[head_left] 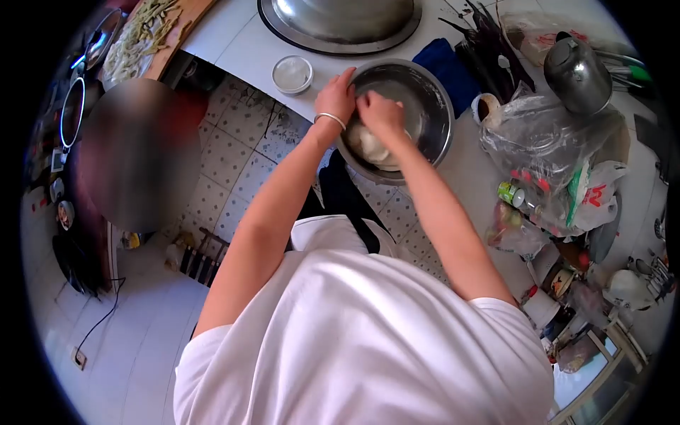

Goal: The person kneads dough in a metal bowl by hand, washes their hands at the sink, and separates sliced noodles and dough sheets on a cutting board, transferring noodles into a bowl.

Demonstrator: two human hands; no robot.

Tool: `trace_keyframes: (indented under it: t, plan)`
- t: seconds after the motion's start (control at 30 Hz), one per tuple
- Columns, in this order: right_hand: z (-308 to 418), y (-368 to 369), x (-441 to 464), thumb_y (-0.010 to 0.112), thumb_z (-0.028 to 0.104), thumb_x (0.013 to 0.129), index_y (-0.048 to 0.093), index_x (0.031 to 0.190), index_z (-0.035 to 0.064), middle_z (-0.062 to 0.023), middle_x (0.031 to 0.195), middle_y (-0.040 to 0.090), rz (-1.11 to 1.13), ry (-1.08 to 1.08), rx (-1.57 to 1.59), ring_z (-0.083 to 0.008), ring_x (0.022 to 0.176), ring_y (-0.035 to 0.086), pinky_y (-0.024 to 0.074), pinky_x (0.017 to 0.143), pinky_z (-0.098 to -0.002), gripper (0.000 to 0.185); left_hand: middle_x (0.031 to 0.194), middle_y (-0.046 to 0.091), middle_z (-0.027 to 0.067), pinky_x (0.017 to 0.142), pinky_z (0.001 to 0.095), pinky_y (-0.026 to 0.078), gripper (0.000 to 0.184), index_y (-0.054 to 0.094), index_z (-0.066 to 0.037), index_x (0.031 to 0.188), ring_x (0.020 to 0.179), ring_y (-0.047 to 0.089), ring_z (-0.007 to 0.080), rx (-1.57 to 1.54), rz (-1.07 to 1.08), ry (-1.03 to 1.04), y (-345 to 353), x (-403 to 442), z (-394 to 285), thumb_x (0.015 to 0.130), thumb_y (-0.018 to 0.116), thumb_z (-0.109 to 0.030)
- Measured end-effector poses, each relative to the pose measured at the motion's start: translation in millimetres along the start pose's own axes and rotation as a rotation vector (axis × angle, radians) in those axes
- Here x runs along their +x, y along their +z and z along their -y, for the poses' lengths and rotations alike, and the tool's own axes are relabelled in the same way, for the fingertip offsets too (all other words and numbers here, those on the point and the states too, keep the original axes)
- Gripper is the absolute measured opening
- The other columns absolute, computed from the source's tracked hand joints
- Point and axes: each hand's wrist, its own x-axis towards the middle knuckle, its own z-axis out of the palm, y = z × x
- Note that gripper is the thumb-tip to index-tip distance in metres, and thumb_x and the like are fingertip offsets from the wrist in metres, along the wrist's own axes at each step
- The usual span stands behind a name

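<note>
One metal bowl, one pale lump of dough, one small round tub and one blue cloth on one desk. The dough lies in the bowl, on my body's side of the fingers. My left fingers lie at the rim, my right fingers curl inward; whether either grips, I cannot tell.

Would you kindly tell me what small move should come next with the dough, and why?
I would probably press the right hand down into the dough: it is curled close by that uneven lump, in the bowl, and the left hand is at the rim, seemingly placed to steady it.
</note>
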Motion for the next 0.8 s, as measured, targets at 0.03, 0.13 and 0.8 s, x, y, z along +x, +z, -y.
trace_keyframes:
  t: [0.03,0.13,0.8]
  plan:
    - [4.9,10.5,-4.0,0.045,0.037,0.086,0.067,0.093,0.0176,-0.007,0.098,0.065,-0.106,-0.117,-0.2,-0.0247,0.101,0.056,0.0336,0.09,-0.043,0.03,0.101,0.061,0.0148,0.077,0.044,0.047,0.039,0.053,-0.02,0.122,0.091,0.057,0.037,0.024,0.002,0.026,1.3,4.0,0.7,0.084,0.055,-0.015]
    - [1.8,14.1,-31.8,0.048,0.034,0.082,0.067,0.091,0.0176,-0.0061,0.099,0.064,-0.103,-0.527,-0.279,-0.025,0.099,0.055,0.0342,0.088,-0.0433,0.026,0.099,0.061,0.0137,0.074,0.0452,0.047,0.039,0.051,-0.021,0.124,0.088,0.058,0.0368,0.113,0.037,0.062,-1.9,9.3,1.7,0.085,0.054,-0.017]
    - [-68.1,24.2,80.9,0.056,0.035,0.075,0.064,0.089,0.0129,-0.0041,0.093,0.059,-0.681,-0.583,-0.136,-0.0248,0.094,0.052,0.0374,0.08,-0.0426,0.027,0.093,0.058,0.0098,0.064,0.0452,0.048,0.039,0.047,-0.023,0.125,0.075,0.061,0.0346,0.211,0.156,0.096,5.6,28.8,-15.8,0.087,0.052,-0.019]
